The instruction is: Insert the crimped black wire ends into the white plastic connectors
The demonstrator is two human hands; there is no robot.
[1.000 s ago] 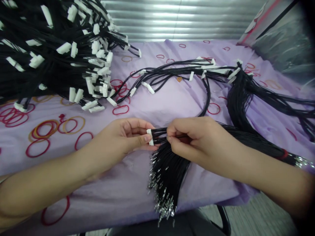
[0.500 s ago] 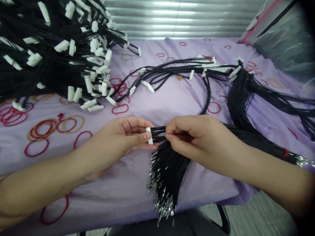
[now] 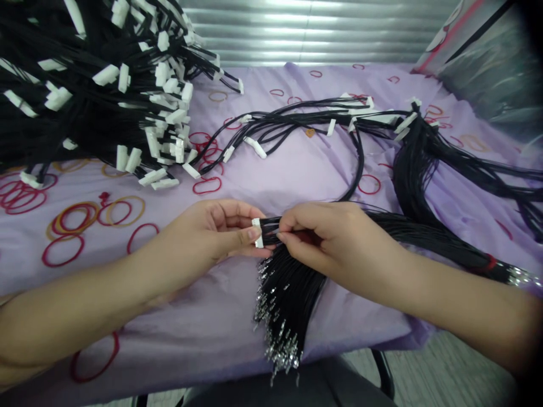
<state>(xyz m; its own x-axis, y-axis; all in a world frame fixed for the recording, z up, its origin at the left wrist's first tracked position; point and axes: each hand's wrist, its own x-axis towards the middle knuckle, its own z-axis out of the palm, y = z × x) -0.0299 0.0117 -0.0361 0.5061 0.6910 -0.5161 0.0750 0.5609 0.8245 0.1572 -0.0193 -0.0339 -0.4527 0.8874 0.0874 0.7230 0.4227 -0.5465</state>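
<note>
Purple cloth (image 3: 203, 339) covers the table I am looking down on, with a red band (image 3: 113, 357) lying at near left. Silver tips (image 3: 283, 350) spill past its near edge at the middle, on the ends of a loose bundle (image 3: 297, 282) of black leads that fans out below the right hand (image 3: 326, 232).

Just beyond, at the middle, I have the left hand (image 3: 220, 229) pinching a white connector (image 3: 257, 242) between thumb and fingers. Black wires (image 3: 270, 238) run rightward from it into the right hand, which pinches them between thumb and forefinger just beside the connector. I cannot tell how deep each wire sits.

To the right lies a tied bundle (image 3: 445, 244) with a red tie (image 3: 491, 262) near its silver ends. To the left I see more bands (image 3: 70, 233), red and yellow, some overlapping.

Farther off, black cables (image 3: 297, 118) with white plugs stretch across the middle, and a big pile (image 3: 85, 113) of similar ones fills the far left. Farthest, I see a slatted blind (image 3: 305, 37).
</note>
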